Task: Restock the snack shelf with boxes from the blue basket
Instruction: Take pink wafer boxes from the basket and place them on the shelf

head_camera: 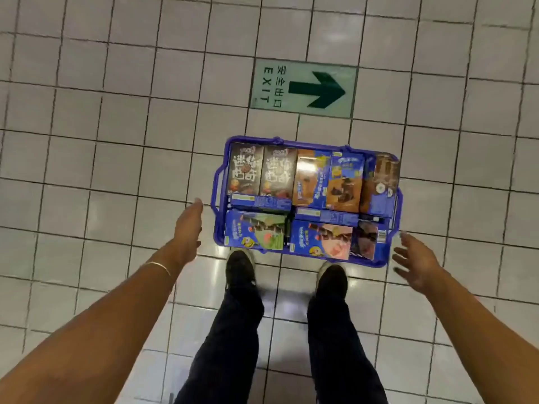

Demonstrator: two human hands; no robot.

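A blue basket [218, 188] stands on the tiled floor just ahead of my feet, packed with several snack boxes. Two dark boxes [259, 170] stand at its far left, orange and blue boxes [344, 182] fill the far right, and blue boxes [256, 230] lie along the near side. My left hand [188, 225] reaches toward the basket's left side with straight fingers, holding nothing. My right hand [417, 262] hovers by the basket's near right corner, fingers spread and empty. No shelf is in view.
A green floor sign [303, 88] reading EXIT, with an arrow pointing right, lies beyond the basket. My two shoes [240, 268] stand right behind the basket. Pale square tiles cover the floor all around.
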